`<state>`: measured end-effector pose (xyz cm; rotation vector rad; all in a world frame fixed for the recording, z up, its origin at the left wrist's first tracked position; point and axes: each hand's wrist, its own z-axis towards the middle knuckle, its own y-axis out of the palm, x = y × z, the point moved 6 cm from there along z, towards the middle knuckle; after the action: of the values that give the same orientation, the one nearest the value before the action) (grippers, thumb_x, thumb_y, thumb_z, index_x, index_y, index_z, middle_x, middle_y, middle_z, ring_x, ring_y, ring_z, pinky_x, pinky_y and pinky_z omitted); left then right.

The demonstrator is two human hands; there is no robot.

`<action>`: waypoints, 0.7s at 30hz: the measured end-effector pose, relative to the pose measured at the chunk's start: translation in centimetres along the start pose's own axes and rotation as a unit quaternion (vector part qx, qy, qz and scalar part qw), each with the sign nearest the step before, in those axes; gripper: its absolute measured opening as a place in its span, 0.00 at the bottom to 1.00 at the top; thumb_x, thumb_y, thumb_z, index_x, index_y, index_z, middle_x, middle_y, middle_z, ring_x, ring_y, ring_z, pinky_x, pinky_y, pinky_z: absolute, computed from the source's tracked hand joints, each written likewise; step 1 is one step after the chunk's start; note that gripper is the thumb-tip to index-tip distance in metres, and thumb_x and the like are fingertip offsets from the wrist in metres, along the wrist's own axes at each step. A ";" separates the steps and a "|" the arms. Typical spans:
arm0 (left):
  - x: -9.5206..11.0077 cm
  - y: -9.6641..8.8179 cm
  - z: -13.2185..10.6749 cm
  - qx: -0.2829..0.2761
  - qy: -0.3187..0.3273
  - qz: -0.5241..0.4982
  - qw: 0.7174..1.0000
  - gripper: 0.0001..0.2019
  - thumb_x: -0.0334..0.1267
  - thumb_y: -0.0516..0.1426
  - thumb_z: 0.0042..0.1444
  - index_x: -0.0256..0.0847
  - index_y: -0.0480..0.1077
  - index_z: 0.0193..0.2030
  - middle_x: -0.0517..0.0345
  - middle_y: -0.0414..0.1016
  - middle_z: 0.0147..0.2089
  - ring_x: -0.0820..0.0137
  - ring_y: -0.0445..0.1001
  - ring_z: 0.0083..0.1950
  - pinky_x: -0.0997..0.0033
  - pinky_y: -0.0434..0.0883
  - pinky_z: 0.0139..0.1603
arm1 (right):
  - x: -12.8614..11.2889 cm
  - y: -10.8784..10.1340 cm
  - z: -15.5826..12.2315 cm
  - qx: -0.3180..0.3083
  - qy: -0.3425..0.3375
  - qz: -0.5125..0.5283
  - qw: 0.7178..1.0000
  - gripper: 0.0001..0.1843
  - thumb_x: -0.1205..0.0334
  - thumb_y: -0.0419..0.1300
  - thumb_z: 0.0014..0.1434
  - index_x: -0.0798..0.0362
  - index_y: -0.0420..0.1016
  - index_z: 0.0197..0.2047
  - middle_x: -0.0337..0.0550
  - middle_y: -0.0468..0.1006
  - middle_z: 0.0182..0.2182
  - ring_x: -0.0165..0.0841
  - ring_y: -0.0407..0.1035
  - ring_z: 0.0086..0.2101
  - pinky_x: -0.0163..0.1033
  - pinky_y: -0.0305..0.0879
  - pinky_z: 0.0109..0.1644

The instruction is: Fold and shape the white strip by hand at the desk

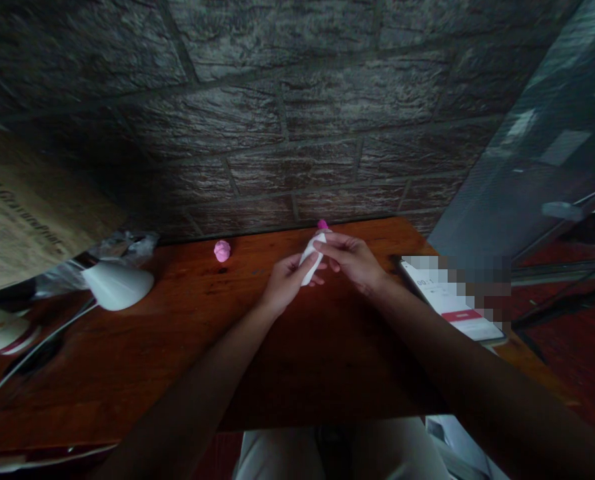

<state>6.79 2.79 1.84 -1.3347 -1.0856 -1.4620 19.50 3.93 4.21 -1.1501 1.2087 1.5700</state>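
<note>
Both my hands meet over the far middle of a reddish wooden table (177,347). My left hand (286,283) is closed around the lower part of a small white bottle (311,259) with a pink tip. My right hand (351,260) pinches the bottle's upper part with fingers curled. A pink cap-like piece (222,251) lies on the table to the left, apart from both hands.
A phone (452,303) with a lit screen lies at the table's right edge. A white lamp head (117,285) with a cable, crumpled clear plastic (122,247) and a cardboard box (22,220) stand at the left. A dark stone-pattern wall rises behind the table.
</note>
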 end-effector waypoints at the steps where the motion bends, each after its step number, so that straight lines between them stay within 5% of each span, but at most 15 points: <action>1: -0.1 0.0 0.0 -0.001 -0.002 -0.004 1.000 0.21 0.52 0.61 0.55 0.34 0.76 0.44 0.43 0.82 0.44 0.72 0.77 0.27 0.74 0.71 0.29 | 0.0 -0.1 0.1 0.006 -0.002 0.006 1.000 0.15 0.53 0.72 0.46 0.52 0.79 0.35 0.39 0.76 0.28 0.23 0.60 0.20 0.32 0.52 0.20; 9: -0.5 0.0 -0.1 -0.011 -0.003 0.009 1.000 0.18 0.49 0.63 0.54 0.34 0.77 0.41 0.45 0.82 0.41 0.72 0.77 0.28 0.74 0.71 0.29 | 0.0 -0.9 0.3 0.036 -0.025 0.035 0.998 0.22 0.56 0.72 0.46 0.50 0.78 0.45 0.34 0.75 0.28 0.22 0.59 0.20 0.31 0.53 0.22; 21: -0.2 0.8 -0.3 -0.044 0.001 -0.045 0.998 0.21 0.50 0.62 0.55 0.34 0.74 0.46 0.45 0.82 0.42 0.67 0.81 0.36 0.70 0.75 0.37 | 0.0 -0.7 0.2 0.002 0.000 0.022 1.000 0.18 0.54 0.72 0.46 0.50 0.80 0.41 0.36 0.77 0.29 0.23 0.62 0.23 0.31 0.58 0.25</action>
<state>7.50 2.29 1.70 -1.3612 -1.1036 -1.5920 20.10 4.26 4.07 -1.1272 1.2455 1.5992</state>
